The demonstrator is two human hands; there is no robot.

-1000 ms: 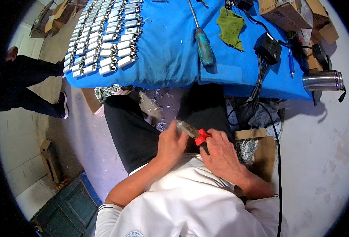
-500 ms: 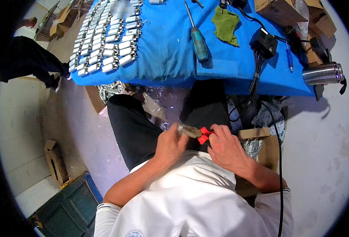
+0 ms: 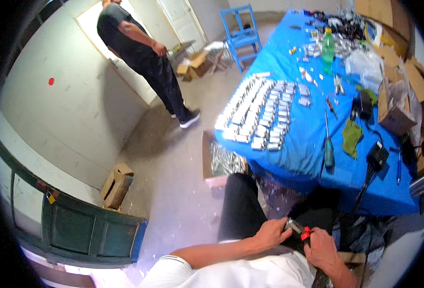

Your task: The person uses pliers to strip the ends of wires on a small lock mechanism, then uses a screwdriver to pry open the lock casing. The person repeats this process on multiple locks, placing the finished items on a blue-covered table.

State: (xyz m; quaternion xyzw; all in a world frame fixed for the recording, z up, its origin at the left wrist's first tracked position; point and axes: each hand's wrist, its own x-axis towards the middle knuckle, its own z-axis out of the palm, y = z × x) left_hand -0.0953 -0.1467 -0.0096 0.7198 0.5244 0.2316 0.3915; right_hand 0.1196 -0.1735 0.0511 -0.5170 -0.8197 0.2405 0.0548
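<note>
Both my hands meet over my lap: my left hand pinches a small metal piece, fingers closed on it, and my right hand squeezes what look like red-handled pliers against its end. I judge I'm mid-crimp; next comes a steady, square squeeze.

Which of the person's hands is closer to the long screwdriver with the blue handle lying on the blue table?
The right hand. It sits almost straight below the blue-handled screwdriver, at the lap, by the red tool. The left hand is further off to the left, holding a small silvery metal piece.
</note>
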